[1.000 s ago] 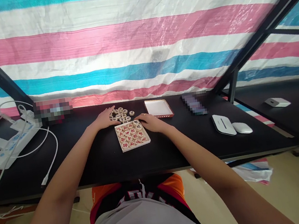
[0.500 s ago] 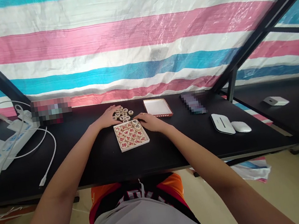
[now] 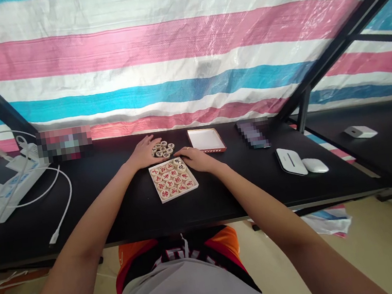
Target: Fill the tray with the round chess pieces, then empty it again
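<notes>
A shallow white box (image 3: pixel 174 179) filled with round xiangqi pieces lies in front of me. Most of its pieces carry red characters; a couple at the far right corner are black. Just beyond it, loose black-lettered xiangqi pieces (image 3: pixel 163 149) lie in a tight cluster on the desk. My left hand (image 3: pixel 144 153) rests along the left side of this cluster, fingers stretched out and touching its edge. At the far right corner of the box is my right hand (image 3: pixel 197 159), fingers extended to the left and lightly bent, fingertips at the rim. Neither hand grips a piece visibly.
The box lid (image 3: pixel 206 140), white inside, lies beyond my right hand. Farther right are a blurred phone-like item (image 3: pixel 252 133), a white flat case (image 3: pixel 291 161) and a white mouse (image 3: pixel 315 165). A power strip (image 3: pixel 7 192) with white cables occupies the left side.
The loose pieces are drawn closer together, with my left hand shifted slightly right against them. The box has slid a little toward me and turned slightly. My right hand has barely moved.
</notes>
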A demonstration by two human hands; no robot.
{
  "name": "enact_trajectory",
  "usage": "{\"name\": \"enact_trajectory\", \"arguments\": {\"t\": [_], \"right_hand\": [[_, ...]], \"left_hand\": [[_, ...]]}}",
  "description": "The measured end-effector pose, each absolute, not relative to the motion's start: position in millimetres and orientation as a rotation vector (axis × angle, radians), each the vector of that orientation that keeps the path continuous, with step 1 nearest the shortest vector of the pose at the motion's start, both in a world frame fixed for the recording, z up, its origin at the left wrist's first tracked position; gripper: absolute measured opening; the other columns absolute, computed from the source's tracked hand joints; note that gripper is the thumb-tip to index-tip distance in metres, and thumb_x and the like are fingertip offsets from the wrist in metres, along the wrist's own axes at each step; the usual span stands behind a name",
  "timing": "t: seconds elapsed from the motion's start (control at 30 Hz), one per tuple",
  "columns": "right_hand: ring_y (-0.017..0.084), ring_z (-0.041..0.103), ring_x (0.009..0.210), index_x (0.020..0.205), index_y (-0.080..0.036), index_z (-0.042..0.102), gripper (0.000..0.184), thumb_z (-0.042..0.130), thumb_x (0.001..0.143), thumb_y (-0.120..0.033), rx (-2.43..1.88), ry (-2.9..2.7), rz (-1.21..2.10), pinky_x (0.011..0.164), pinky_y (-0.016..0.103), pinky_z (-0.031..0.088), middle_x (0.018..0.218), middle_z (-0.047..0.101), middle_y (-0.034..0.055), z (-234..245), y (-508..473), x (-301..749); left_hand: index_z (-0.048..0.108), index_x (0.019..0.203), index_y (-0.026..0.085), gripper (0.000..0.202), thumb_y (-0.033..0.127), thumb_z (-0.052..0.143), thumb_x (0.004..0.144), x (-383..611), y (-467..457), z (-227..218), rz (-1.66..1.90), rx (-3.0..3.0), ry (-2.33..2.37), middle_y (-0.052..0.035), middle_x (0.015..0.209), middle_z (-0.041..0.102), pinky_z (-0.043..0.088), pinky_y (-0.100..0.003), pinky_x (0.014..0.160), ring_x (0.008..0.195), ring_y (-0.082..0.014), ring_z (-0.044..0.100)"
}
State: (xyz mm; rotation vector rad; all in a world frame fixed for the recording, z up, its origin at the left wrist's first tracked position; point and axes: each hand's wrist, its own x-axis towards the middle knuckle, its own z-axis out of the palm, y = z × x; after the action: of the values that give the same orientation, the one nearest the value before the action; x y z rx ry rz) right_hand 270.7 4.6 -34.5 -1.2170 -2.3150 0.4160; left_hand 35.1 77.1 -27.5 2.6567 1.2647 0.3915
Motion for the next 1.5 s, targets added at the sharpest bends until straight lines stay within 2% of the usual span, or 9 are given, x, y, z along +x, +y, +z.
{"name": "enact_trajectory", "arguments": {"t": [0.3,0.43,0.5,0.6,0.73,0.93,1.07,1.33,1.5], "right_hand": [[0.02,0.059,0.106,0.117,-0.014,0.062,0.047,0.036,0.082,0.004,-1.203,-2.323,0.423,0.096,0.038,0.046,0.114,0.064,0.0112,-39,8,273],[0.02,0.059,0.106,0.117,-0.015,0.062,0.046,0.036,0.083,0.003,-1.204,-2.318,0.422,0.095,0.038,0.046,0.113,0.064,0.0111,-40,9,273],[0.02,0.06,0.104,0.116,-0.015,0.063,0.04,0.036,0.088,-0.002,-1.187,-2.314,0.426,0.094,0.038,0.047,0.111,0.065,0.0111,-39,9,273],[0.02,0.061,0.1,0.115,-0.016,0.063,0.034,0.037,0.094,-0.013,-1.163,-2.307,0.426,0.092,0.038,0.048,0.108,0.065,0.011,-37,7,272],[0.021,0.06,0.101,0.114,-0.016,0.063,0.031,0.038,0.096,-0.021,-1.169,-2.289,0.448,0.093,0.038,0.047,0.108,0.066,0.0108,-33,4,270],[0.02,0.06,0.102,0.111,-0.016,0.065,0.031,0.04,0.097,-0.026,-1.198,-2.274,0.459,0.094,0.037,0.046,0.108,0.066,0.0105,-31,2,268],[0.02,0.06,0.102,0.111,-0.017,0.066,0.03,0.041,0.096,-0.026,-1.197,-2.265,0.46,0.094,0.035,0.046,0.108,0.066,0.0096,-32,3,267],[0.019,0.06,0.102,0.111,-0.017,0.066,0.029,0.043,0.096,-0.025,-1.217,-2.27,0.436,0.094,0.035,0.046,0.107,0.066,0.0095,-32,2,267],[0.02,0.061,0.101,0.11,-0.017,0.066,0.029,0.042,0.096,-0.024,-1.219,-2.27,0.438,0.093,0.035,0.046,0.107,0.067,0.0097,-31,2,266]], "left_hand": [[0.042,0.14,0.019,0.089,0.061,0.068,0.067,28,78,-18,0.547,2.634,1.27,-0.0156,0.149,0.033,0.023,-0.05,0.113,0.138,-0.0351,0.027],[0.062,0.117,0.019,0.039,0.042,0.051,0.088,22,51,-4,0.821,2.59,1.12,-0.0089,0.123,0.059,0.041,-0.038,0.101,0.115,-0.0235,0.054],[0.068,0.102,0.02,0.029,0.038,0.049,0.089,24,32,1,0.796,2.635,0.981,-0.006,0.106,0.066,0.045,-0.035,0.095,0.103,-0.0212,0.059],[0.069,0.098,0.021,0.028,0.038,0.047,0.091,35,6,3,0.66,2.677,0.829,-0.0051,0.101,0.067,0.046,-0.032,0.089,0.097,-0.0197,0.06],[0.064,0.116,0.021,0.034,0.039,0.048,0.092,54,-12,-1,0.542,2.78,0.643,-0.0059,0.121,0.063,0.037,-0.035,0.103,0.115,-0.0215,0.053],[0.065,0.116,0.024,0.036,0.045,0.049,0.092,60,-19,-13,0.37,2.908,0.633,-0.0051,0.132,0.057,0.03,-0.039,0.107,0.125,-0.0242,0.044],[0.063,0.118,0.022,0.036,0.042,0.047,0.094,56,-23,-11,0.405,2.881,0.663,-0.0057,0.129,0.059,0.033,-0.038,0.103,0.12,-0.0231,0.047],[0.069,0.093,0.022,0.019,0.024,0.05,0.089,51,-20,-11,0.534,2.735,0.652,-0.0046,0.11,0.065,0.042,-0.033,0.096,0.102,-0.0191,0.058],[0.069,0.091,0.02,0.018,0.023,0.051,0.086,45,-15,-13,0.617,2.611,0.698,-0.0067,0.104,0.066,0.046,-0.032,0.093,0.1,-0.0191,0.06]]}}
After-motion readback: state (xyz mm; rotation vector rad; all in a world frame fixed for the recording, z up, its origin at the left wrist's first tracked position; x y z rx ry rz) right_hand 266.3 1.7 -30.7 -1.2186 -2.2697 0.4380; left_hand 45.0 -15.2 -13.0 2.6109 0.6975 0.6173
